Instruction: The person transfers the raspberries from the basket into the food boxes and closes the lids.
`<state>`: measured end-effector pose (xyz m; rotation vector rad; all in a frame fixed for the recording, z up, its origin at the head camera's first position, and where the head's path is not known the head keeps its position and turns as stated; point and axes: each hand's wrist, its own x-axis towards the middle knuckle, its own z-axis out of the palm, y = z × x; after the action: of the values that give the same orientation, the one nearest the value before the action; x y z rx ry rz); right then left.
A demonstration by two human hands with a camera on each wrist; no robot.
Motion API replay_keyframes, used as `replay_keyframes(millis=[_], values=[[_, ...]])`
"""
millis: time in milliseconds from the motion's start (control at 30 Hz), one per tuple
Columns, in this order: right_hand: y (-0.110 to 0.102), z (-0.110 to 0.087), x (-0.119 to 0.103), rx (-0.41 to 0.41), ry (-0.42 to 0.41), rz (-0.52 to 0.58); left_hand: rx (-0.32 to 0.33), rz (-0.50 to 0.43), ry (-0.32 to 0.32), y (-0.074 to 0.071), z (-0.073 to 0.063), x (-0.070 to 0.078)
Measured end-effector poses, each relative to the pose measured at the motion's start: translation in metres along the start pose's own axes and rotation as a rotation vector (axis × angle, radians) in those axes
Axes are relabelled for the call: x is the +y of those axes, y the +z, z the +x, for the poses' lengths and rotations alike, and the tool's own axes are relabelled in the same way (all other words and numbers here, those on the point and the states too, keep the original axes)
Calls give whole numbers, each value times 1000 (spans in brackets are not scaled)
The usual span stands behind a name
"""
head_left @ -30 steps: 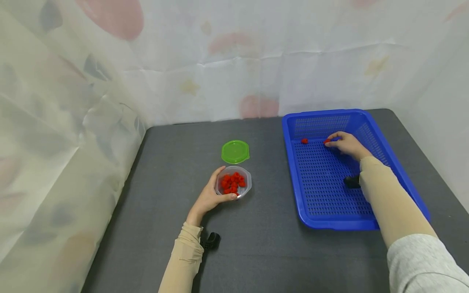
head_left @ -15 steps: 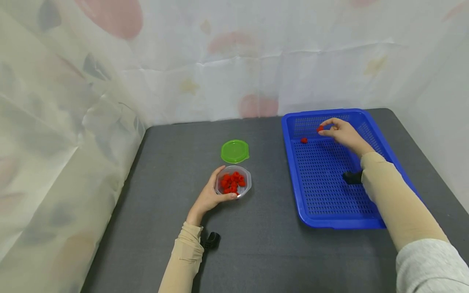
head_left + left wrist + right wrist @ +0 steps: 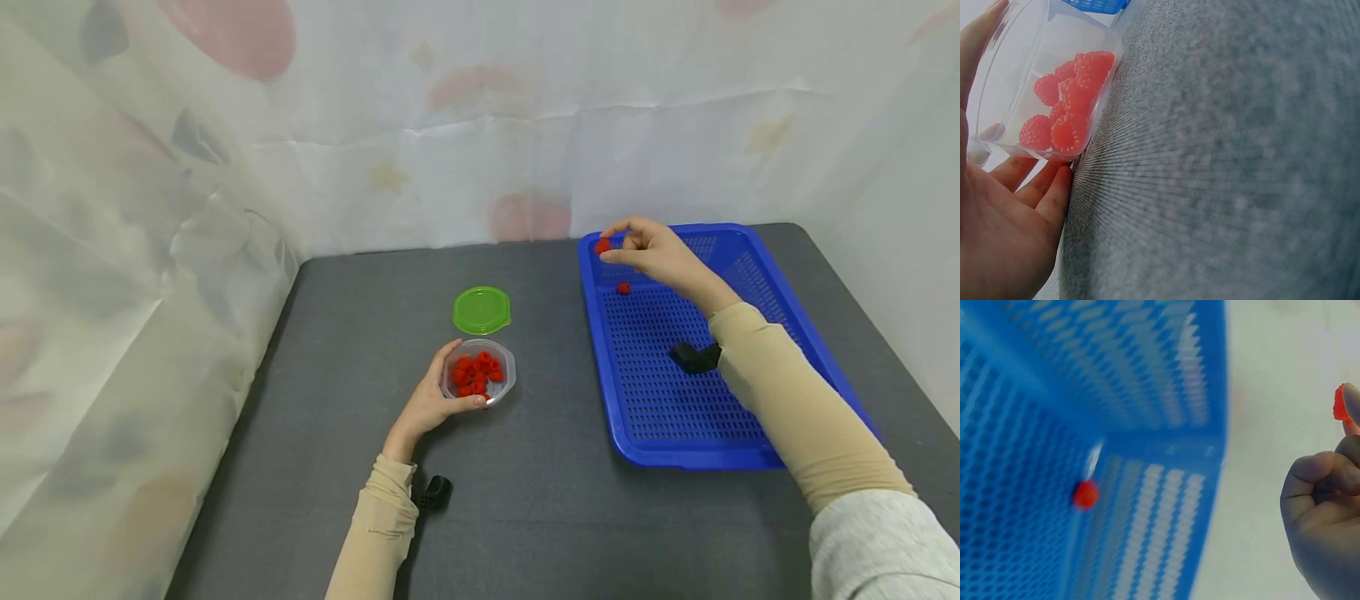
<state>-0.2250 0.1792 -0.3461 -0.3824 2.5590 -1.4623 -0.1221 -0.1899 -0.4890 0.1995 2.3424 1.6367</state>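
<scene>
My left hand [image 3: 432,402] holds a clear plastic tub [image 3: 506,385] by its side, thumb at the front and fingers round the back. Several red raspberries [image 3: 1067,130] lie inside, and the left wrist view shows the tub standing on the grey cloth. Between thumb and forefinger, my right hand [image 3: 651,252] pinches one raspberry [image 3: 602,246] above the far left corner of the blue basket [image 3: 609,417]. A single raspberry [image 3: 1086,495] lies on the basket floor in that corner, apart from the hand.
A green lid [image 3: 482,311] lies flat just behind the tub. The grey table [image 3: 525,517] stretches between tub and basket. Patterned white sheeting [image 3: 450,167] hangs behind the table and down its left side.
My right hand has lifted a raspberry off the basket floor and carried it up and left to the corner rim. The left hand and tub have stayed put.
</scene>
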Motion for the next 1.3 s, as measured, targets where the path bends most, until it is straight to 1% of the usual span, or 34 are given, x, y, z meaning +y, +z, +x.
replay_keyframes(millis=[167,267,367,467,567,667,800,967,1033,1167,1300], values=[[16,-2,-25,-78,-54,9,-20,-13,-26,0,0,5],[25,-5,-37,-127,-79,12,-29,-11,-28,0,-5,17],[33,-6,-46,-169,-122,6,-31,-2,-24,0,-11,28],[41,-6,-55,-209,-167,9,-28,-1,-25,0,-13,33],[49,-5,-61,-246,-198,10,-26,0,-28,0,-13,34],[57,-2,-65,-289,-205,17,-24,0,-28,0,-13,33],[68,3,-67,-364,-219,21,-32,-8,-30,0,-13,32],[84,10,-71,-463,-262,23,-43,-14,-45,-1,-12,31],[91,13,-71,-494,-262,22,-45,-12,-51,-1,-12,30],[104,21,-70,-543,-237,13,-50,-17,-53,-1,-12,29],[115,31,-66,-591,-212,-23,-53,-22,-45,-1,-12,30]])
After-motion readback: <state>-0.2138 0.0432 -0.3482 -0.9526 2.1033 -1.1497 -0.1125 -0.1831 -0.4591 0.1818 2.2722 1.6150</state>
